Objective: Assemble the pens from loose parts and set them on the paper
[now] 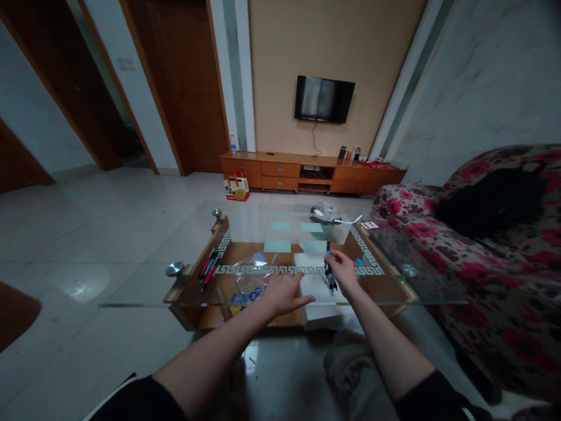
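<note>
Near the left edge of the clear glass coffee table [140, 292] with its frosted key-pattern border, a cluster of slim red and black pens [209, 269] lies together, untouched; that portion looks finished. Between it and the left hand, a crumpled transparent plastic bag [252, 272] seems emptied, though glare makes this uncertain. The left hand [284, 290] is palm down near the middle of the front edge, thumb spread wide, with nothing visible in its grasp. Just beside it, a flat white box [309, 283] seems to lie under the glass. Over that, toward the right part of the front edge, is a bundle of dark pens with pale blue parts [331, 282] — the right hand [343, 271] pinches at its upper end, fingers narrow. This bundle appears unfinished: its lower ends fan unevenly and it is not yet released.
</note>
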Available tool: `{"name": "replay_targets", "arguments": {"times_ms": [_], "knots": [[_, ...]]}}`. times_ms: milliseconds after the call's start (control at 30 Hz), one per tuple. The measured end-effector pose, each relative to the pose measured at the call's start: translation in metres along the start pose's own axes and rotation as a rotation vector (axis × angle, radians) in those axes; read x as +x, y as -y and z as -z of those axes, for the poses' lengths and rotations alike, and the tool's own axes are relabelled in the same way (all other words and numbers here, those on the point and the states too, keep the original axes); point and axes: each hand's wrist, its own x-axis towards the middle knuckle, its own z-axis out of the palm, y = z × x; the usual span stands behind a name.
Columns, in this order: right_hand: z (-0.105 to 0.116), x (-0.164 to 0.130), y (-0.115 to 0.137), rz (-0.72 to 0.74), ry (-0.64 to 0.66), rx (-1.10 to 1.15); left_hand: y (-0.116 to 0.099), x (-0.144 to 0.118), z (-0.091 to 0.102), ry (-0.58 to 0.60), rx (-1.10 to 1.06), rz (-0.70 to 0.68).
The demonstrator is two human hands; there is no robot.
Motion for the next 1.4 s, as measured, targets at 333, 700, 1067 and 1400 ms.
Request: {"name": "replay_targets", "arguments": {"times_ms": [333, 700, 1067, 1400], "knots": [[0.047, 0.022, -0.035, 0.075, -0.051, -0.769, 0.043, 0.004, -0.004, 0.052, 0.022, 0.250], [0.043, 0.023, -0.043, 0.019, 0.063, -0.828, 0.106, -0.024, 0.012, -0.008, 0.071, 0.493], [0.044, 0.025, -0.048, 0.039, 0.097, -0.848, 0.134, -0.029, 0.024, -0.138, 0.178, 0.597], [0.043, 0.026, -0.050, 0.033, 0.077, -0.857, 0.165, -0.044, 0.019, -0.229, 0.426, 0.828]]}}
